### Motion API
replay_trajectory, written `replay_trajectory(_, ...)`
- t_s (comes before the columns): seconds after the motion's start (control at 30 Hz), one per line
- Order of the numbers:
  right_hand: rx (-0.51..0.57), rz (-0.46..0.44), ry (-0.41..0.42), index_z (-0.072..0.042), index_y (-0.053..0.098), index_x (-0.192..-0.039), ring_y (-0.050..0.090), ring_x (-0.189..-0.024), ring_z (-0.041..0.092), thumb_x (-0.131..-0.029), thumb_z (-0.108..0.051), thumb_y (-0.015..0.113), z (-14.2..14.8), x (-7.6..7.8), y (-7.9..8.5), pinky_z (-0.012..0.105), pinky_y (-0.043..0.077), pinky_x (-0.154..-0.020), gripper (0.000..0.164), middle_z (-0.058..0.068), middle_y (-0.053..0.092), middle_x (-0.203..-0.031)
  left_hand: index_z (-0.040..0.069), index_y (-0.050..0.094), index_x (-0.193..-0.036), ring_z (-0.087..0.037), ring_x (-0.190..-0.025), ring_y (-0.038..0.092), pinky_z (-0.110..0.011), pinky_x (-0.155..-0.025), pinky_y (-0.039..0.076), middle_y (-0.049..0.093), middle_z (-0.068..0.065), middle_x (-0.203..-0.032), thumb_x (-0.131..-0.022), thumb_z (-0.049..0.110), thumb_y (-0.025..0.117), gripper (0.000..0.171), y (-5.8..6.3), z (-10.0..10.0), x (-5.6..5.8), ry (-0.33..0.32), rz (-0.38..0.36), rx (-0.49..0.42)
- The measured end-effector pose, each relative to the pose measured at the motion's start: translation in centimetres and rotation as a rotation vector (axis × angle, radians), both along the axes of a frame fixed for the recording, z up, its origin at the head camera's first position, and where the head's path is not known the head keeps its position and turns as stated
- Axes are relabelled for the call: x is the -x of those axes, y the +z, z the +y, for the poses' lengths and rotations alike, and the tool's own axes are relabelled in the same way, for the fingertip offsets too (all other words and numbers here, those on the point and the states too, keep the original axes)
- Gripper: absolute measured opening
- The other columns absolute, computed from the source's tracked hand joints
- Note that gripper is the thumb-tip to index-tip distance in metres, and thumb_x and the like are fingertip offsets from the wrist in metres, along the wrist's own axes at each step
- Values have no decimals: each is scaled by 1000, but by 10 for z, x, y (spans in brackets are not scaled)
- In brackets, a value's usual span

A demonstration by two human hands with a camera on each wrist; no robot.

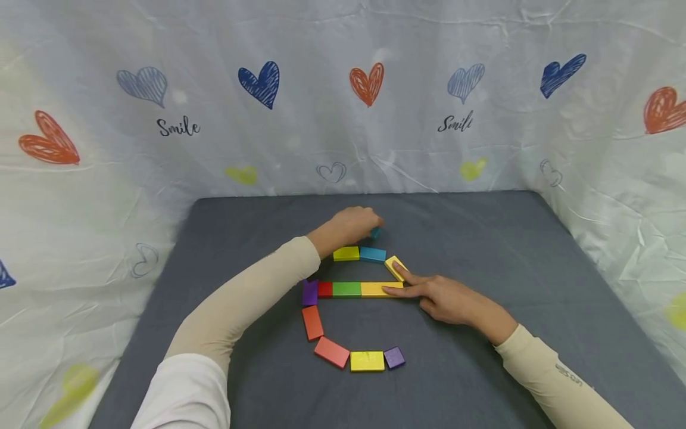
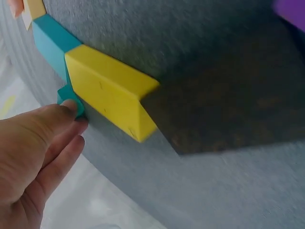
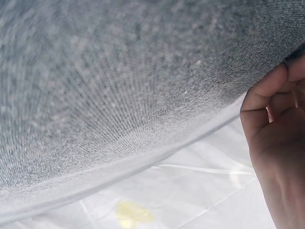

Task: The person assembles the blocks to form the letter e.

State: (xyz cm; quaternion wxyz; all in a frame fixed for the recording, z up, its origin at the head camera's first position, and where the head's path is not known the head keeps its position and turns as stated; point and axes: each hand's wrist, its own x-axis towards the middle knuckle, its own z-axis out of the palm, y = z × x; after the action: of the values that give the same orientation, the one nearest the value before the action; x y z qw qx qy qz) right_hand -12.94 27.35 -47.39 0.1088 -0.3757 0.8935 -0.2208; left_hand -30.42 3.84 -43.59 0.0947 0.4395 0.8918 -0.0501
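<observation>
My left hand (image 1: 354,224) pinches a small teal block (image 2: 71,101) between thumb and fingers, just beyond a yellow block (image 1: 346,254) and a blue block (image 1: 372,254) that lie end to end. The left wrist view has the thumb pressed on the teal block's near face. My right hand (image 1: 447,298) reaches in from the right with two fingers extended. One fingertip touches a slanted yellow block (image 1: 393,268); the other rests on the long yellow block (image 1: 371,289) ending the middle row. In the right wrist view those fingertips are out of frame.
Along the middle row lie a green block (image 1: 346,289), a red block (image 1: 325,290) and a purple block (image 1: 309,294). Two orange-red blocks (image 1: 312,323) curve down to another yellow block (image 1: 367,361) and a small purple block (image 1: 394,357). A heart-printed curtain (image 1: 316,137) hangs behind the grey table (image 1: 471,238).
</observation>
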Motion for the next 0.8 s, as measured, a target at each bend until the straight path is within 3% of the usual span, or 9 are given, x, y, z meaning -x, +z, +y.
replay_trajectory(0.27,-6,-11,-7,-34,50,-159,66,-120,29,-95,15,53,-1,0,0,23,39,-60,81,12,26,-173,15,71,-135,-20,-108,70,-35,-95,57,73,-2,-126,-102,15,73,34,8,-27,6,60,-21,-34)
replay_trajectory(0.4,-10,-16,-12,-35,50,-159,67,-114,28,-95,14,53,-1,0,1,22,36,-56,81,11,25,-173,13,70,-136,-20,-106,69,-36,-95,57,72,-4,-126,-102,15,73,34,15,-39,8,78,-34,-54)
replay_trajectory(0.63,3,-10,-11,-35,50,-159,65,-123,30,-95,15,53,0,0,0,22,38,-58,81,11,24,-174,11,69,-137,-20,-106,68,-37,-95,57,72,-5,-128,-102,15,72,35,28,-55,5,54,-31,-144)
replay_trajectory(0.8,9,-19,-3,-34,50,-159,65,-121,29,-95,16,54,0,2,-1,23,40,-60,82,11,24,-174,10,69,-135,-20,-105,67,-36,-94,57,70,-6,-127,-102,15,72,34,36,-64,-9,1,-9,-189)
